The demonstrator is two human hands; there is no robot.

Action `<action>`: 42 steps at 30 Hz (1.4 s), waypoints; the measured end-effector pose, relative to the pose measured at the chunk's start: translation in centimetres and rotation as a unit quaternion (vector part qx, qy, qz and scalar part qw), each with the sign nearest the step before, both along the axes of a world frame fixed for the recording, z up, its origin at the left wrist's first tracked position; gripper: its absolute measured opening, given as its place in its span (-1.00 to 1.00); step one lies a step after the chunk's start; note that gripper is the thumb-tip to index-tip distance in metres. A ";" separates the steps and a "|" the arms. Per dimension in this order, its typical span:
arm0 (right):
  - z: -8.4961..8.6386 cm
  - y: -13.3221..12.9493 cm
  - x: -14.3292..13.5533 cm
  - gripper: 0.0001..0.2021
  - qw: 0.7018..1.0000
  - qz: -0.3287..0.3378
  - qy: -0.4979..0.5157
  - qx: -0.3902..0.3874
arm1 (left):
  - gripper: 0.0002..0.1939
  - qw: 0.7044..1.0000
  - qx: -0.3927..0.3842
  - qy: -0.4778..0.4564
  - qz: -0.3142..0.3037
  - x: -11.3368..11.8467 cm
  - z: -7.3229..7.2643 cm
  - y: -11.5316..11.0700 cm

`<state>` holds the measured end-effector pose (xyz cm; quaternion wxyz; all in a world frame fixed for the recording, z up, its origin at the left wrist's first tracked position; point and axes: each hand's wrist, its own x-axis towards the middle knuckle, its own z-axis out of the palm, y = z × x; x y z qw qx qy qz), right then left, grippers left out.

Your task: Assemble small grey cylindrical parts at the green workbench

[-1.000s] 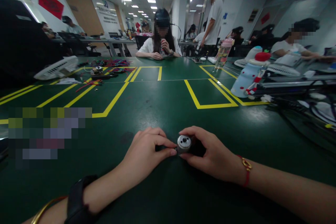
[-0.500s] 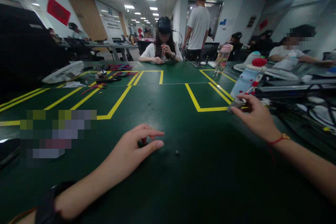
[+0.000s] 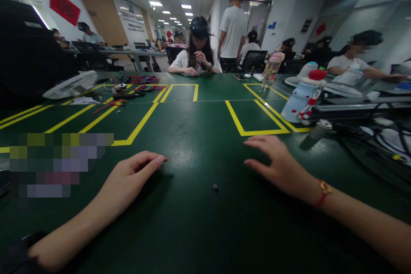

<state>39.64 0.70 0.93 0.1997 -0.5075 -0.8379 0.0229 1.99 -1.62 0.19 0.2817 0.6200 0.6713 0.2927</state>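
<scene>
My left hand (image 3: 130, 180) is over the left middle of the green table (image 3: 199, 231), its thumb and index fingertips together; whether anything is between them I cannot make out. My right hand (image 3: 281, 167) is open at the right, thumb and fingers apart, nothing between them. On the table between the hands, a little nearer to me, lies a tiny dark ring-shaped part (image 3: 215, 187), like a nut or spacer. Beyond my right wrist a small grey metal cylinder (image 3: 319, 129) stands by the cables, apart from the hand.
A blue bottle (image 3: 297, 100) with a red top stands at the right, before metal rails and black cables (image 3: 362, 154). A clear bottle (image 3: 271, 70) is farther back. Wires (image 3: 141, 80) and a white fan (image 3: 72, 85) lie far left. A person (image 3: 197, 58) sits opposite.
My right hand has let go of the metal cylinder, leaving it at the right, and has moved left toward the middle. My left hand has drawn back leftward, and its fingertips have closed together.
</scene>
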 end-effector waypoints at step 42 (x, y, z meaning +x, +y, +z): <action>4.7 6.4 18.9 -0.49 0.901 -0.432 0.002 -0.043 | -0.57 1.000 0.001 0.018 -0.017 0.0 0.3 -0.4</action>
